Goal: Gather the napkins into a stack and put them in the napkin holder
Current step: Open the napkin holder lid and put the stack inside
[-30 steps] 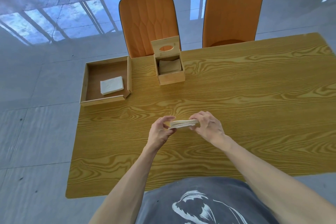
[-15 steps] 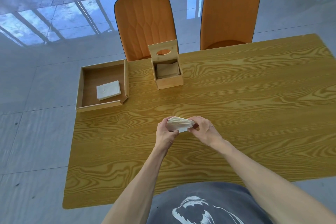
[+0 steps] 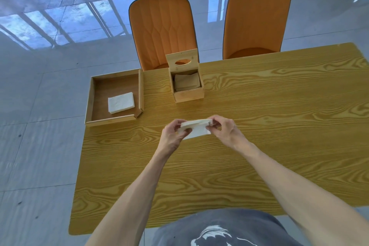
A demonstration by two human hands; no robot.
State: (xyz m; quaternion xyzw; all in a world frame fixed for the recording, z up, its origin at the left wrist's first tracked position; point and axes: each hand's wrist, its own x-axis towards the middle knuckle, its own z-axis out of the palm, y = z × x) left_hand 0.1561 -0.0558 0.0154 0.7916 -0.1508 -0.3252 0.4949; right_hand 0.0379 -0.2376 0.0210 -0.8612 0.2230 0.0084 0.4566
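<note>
A stack of white napkins (image 3: 196, 129) is held above the middle of the wooden table (image 3: 259, 118), tilted with its top face toward me. My left hand (image 3: 172, 136) pinches its left end and my right hand (image 3: 225, 130) pinches its right end. The wooden napkin holder (image 3: 188, 94) stands beyond them at the table's far edge, its lid with an oval hole raised, with several napkins (image 3: 187, 82) inside. Another small napkin stack (image 3: 121, 102) lies in a shallow wooden tray (image 3: 93, 94) at the table's far left corner.
Two orange chairs (image 3: 162, 30) (image 3: 257, 14) stand behind the far edge of the table. The tray overhangs the table's left edge. Glossy grey floor tiles surround the table. My grey shirt fills the bottom edge.
The napkin stack has tipped from flat and edge-on to tilted, showing its top face, and both hands have lifted it slightly toward the holder.
</note>
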